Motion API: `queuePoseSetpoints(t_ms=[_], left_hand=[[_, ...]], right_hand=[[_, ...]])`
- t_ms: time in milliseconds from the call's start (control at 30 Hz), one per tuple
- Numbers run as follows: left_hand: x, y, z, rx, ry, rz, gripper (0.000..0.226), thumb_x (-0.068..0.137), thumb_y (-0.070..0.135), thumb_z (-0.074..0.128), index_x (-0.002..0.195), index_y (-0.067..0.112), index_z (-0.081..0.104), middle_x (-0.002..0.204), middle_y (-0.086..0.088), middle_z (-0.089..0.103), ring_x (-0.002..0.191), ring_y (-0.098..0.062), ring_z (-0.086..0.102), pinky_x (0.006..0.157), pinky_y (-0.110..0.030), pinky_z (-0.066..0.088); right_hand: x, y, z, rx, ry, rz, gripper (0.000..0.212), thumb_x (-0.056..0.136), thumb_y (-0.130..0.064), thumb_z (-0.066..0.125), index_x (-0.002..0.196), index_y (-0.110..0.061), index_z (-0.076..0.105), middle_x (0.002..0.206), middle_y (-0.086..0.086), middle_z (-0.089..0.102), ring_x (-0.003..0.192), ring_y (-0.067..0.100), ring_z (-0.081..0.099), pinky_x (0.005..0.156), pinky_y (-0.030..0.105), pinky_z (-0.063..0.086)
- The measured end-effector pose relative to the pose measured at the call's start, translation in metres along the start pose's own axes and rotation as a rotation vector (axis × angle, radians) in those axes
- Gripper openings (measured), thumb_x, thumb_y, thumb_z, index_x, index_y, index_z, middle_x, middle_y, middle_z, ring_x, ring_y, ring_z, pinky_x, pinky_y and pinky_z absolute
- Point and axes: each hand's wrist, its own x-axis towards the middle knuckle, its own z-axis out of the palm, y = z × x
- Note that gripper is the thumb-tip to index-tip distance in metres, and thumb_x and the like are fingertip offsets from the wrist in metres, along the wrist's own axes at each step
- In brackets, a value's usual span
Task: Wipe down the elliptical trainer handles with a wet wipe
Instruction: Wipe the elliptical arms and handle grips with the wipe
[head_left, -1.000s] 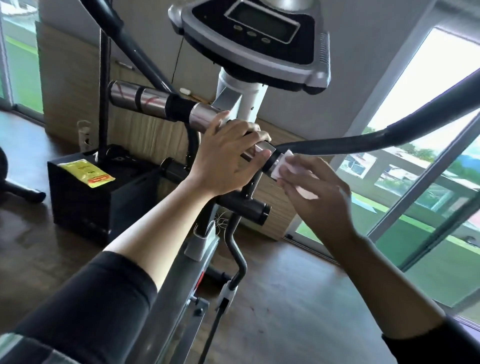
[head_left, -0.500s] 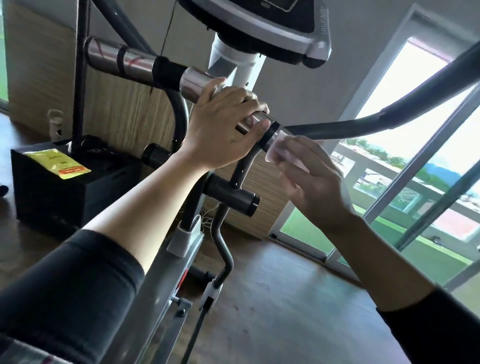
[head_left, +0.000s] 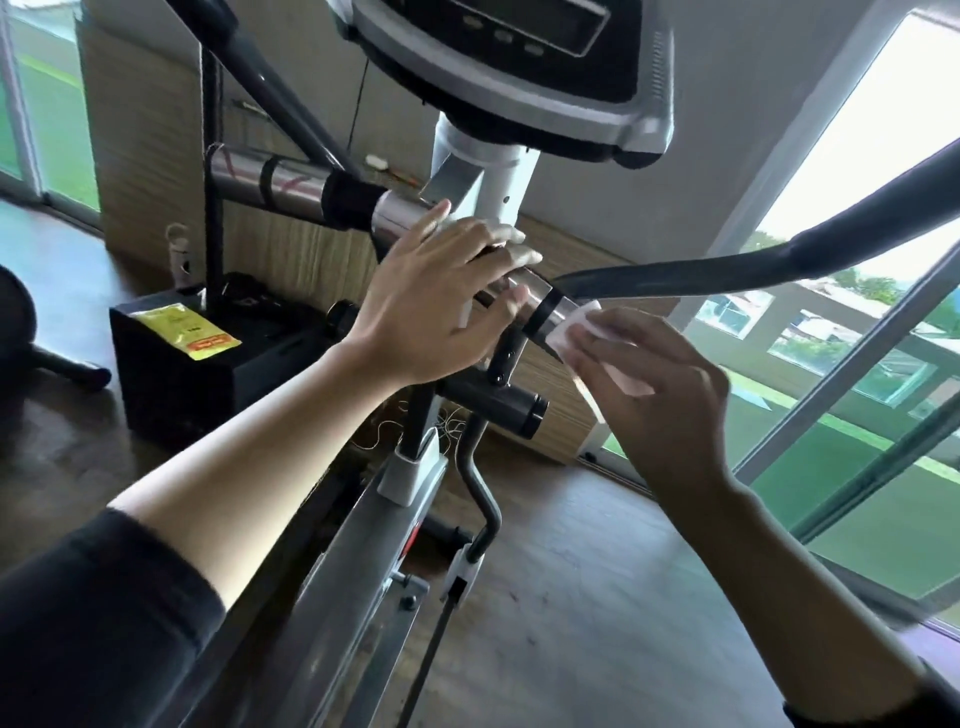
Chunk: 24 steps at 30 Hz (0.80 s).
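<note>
Both hands work the chrome handlebar: left hand curls around it, while right hand presses a crumpled white wet wipe against its end.

Handlebar — shiny smooth metal with matt black bands; wet wipe thin, soft white cloth; floor dark wood, slightly glossy — console plastic.
</note>
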Motion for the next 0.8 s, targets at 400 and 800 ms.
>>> queuePoseSetpoints(t_ms=[400, 800], left_hand=[[-0.007, -0.042, -0.015, 0.136, 0.009, -0.020, 0.038, 0.095, 0.033, 0.050, 0.125, 0.013, 0.060, 0.125, -0.006, 0.059, 0.122, -0.022, 0.051, 0.113, -0.047, 0.031], [-0.013, -0.047, 0.000, 0.195, 0.053, 0.013, 0.038, 0.098, 0.031, 0.044, 0.125, 0.010, 0.061, 0.128, -0.009, 0.059, 0.126, -0.027, 0.049, 0.116, -0.042, 0.026]], right_hand=[[0.025, -0.010, -0.001, 0.136, -0.095, 0.237, 0.018, 0.079, -0.019, 0.076, 0.096, -0.012, 0.075, 0.096, -0.011, 0.069, 0.086, -0.015, 0.057, 0.081, -0.001, 0.039], [0.056, -0.010, 0.004, 0.226, -0.255, 0.386, 0.018, 0.076, -0.031, 0.078, 0.092, -0.023, 0.077, 0.089, -0.019, 0.069, 0.084, -0.015, 0.060, 0.071, -0.002, 0.041]])
